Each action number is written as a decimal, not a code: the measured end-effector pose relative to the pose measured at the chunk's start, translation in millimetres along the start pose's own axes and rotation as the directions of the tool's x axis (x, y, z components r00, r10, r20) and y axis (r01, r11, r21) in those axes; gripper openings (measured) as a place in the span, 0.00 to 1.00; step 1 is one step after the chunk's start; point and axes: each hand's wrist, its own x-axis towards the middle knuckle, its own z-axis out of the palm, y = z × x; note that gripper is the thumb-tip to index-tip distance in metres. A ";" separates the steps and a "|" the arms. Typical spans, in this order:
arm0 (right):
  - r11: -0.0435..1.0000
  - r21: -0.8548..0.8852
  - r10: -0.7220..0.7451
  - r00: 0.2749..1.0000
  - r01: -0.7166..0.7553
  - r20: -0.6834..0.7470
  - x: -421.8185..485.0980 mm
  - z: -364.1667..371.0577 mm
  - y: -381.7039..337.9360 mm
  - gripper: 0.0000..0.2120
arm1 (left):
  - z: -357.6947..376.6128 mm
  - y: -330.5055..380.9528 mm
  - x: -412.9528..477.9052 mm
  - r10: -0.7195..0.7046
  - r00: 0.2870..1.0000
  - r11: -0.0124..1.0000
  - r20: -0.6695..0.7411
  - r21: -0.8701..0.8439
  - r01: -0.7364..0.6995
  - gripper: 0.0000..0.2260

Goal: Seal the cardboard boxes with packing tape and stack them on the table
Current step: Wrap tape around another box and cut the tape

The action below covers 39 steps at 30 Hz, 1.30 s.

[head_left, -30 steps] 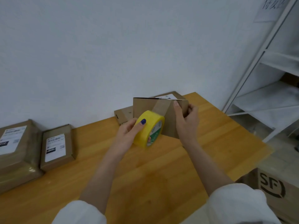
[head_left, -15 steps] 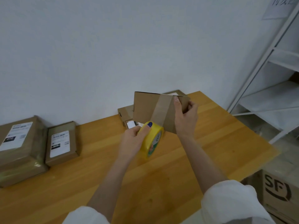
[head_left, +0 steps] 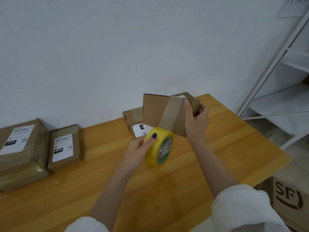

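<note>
head view. a flat cardboard box (head_left: 154,113) is held upright above the far part of the wooden table (head_left: 58,190), with its broad brown face turned toward the camera. the right hand (head_left: 197,122) grasps the box at its right edge: the thumb lies along the near face with its tip close to the top edge, and the other fingers curl round behind the edge. a strip of clear packing tape (head_left: 172,113) runs slantwise down the near face, from the top edge beside the thumb to the lower edge, where it meets the yellow tape roll (head_left: 158,148). the left hand (head_left: 139,148) grips the roll just below the box. its thumb, with a dark blue nail, presses on the outer band, the fingers wrap the far side, and a fingertip shows in the core. the roll's green and white inner label faces right.

behind the held box, near the wall, lie a plain brown box (head_left: 133,114) and, in front of it, a box with a white shipping label (head_left: 139,130), both partly hidden. the corner of another box (head_left: 183,95) shows above the held box's top edge. at the left end of the table a large labelled parcel (head_left: 20,148), wrapped in shiny tape, lies just beside a smaller labelled box (head_left: 66,147). off the table's right edge, lower down, stands a carton printed "sf" (head_left: 291,198). a white metal shelving unit (head_left: 274,104) stands at right. white sleeves (head_left: 242,206) cover both arms above the forearms.
</note>
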 end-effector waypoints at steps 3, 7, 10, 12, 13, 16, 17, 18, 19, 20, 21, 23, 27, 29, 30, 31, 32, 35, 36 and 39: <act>1.000 0.026 0.018 0.999 -0.017 -0.048 -2.8 0.2 -2.5 0.23 | 3.3 -10.4 11.7 -0.149 0.988 0.933 -0.030 0.327 0.151 0.23; 1.000 -0.007 0.014 1.000 -0.014 0.017 -11.6 8.3 -3.2 0.22 | 6.8 -42.0 6.2 -0.271 0.961 0.840 -0.061 0.473 0.267 0.26; 0.996 0.025 0.081 0.997 -0.081 -0.005 -11.8 7.3 2.4 0.27 | 3.8 -40.5 3.5 -0.272 0.962 0.892 -0.011 0.373 0.257 0.27; 0.994 0.026 0.106 0.994 -0.105 -0.004 -9.7 5.9 3.5 0.28 | 3.1 -39.5 3.5 -0.269 0.963 0.913 -0.017 0.314 0.260 0.31; 0.993 0.024 0.112 0.994 -0.112 -0.004 -9.0 5.5 2.3 0.27 | 3.3 -40.4 3.3 -0.257 0.966 0.919 -0.028 0.301 0.253 0.31; 0.990 0.051 0.129 0.992 -0.129 0.006 -6.1 7.1 1.1 0.27 | 7.0 -42.2 0.9 -0.223 0.972 0.929 -0.077 0.285 0.235 0.26; 0.988 0.062 0.139 0.990 -0.139 0.013 -6.3 8.0 -0.4 0.27 | 8.2 -42.7 1.2 -0.213 0.973 0.934 -0.088 0.273 0.229 0.25; 0.986 0.070 0.150 0.989 -0.151 0.018 -6.7 8.8 -2.1 0.26 | 9.0 -43.5 1.8 -0.210 0.973 0.939 -0.095 0.257 0.228 0.25; 0.984 0.078 0.161 0.987 -0.162 0.020 -7.1 9.3 -2.9 0.26 | 10.0 -45.3 3.2 -0.207 0.973 0.942 -0.101 0.247 0.226 0.24; 0.981 0.086 0.172 0.985 -0.173 0.019 -7.5 9.4 -3.7 0.25 | 10.8 -46.8 3.8 -0.202 0.974 0.946 -0.104 0.238 0.222 0.24; 0.979 0.094 0.182 0.983 -0.183 0.017 -7.7 9.4 -4.4 0.25 | 11.9 -47.1 4.5 -0.195 0.975 0.947 -0.105 0.236 0.215 0.23; 0.975 0.113 0.194 0.981 -0.194 0.014 -7.8 8.9 -6.3 0.25 | 13.4 -47.2 5.9 -0.183 0.977 0.950 -0.111 0.235 0.205 0.22; 0.972 0.130 0.197 0.980 -0.196 0.007 -8.8 8.3 -11.2 0.25 | 16.3 -48.2 7.2 -0.158 0.982 0.955 -0.107 0.238 0.179 0.21; 0.971 0.134 0.198 0.980 -0.197 0.002 -9.4 7.8 -13.4 0.25 | 17.4 -49.6 8.5 -0.147 0.983 0.956 -0.111 0.240 0.170 0.22; 0.970 0.136 0.201 0.979 -0.200 0.001 -9.8 7.6 -14.4 0.25 | 17.7 -49.3 8.7 -0.145 0.983 0.955 -0.112 0.246 0.168 0.22; 0.969 0.140 0.205 0.979 -0.203 -0.001 -10.2 7.8 -15.1 0.24 | 17.8 -49.1 8.9 -0.144 0.983 0.953 -0.110 0.251 0.167 0.22; 0.968 0.144 0.209 0.978 -0.207 -0.002 -10.7 7.9 -15.9 0.24 | 18.1 -49.1 9.0 -0.142 0.984 0.953 -0.108 0.254 0.165 0.22; 0.963 0.162 0.218 0.976 -0.214 -0.003 -12.5 7.2 -18.1 0.25 | 18.1 -50.2 10.2 -0.131 0.986 0.957 -0.104 0.247 0.154 0.22; 0.962 0.171 0.218 0.976 -0.215 -0.003 -13.2 6.8 -19.3 0.25 | 18.2 -50.6 10.7 -0.130 0.986 0.959 -0.106 0.240 0.152 0.23; 0.958 0.186 0.224 0.975 -0.220 0.000 -14.6 5.7 -21.6 0.25 | 18.9 -51.6 12.6 -0.133 0.985 0.960 -0.108 0.232 0.155 0.23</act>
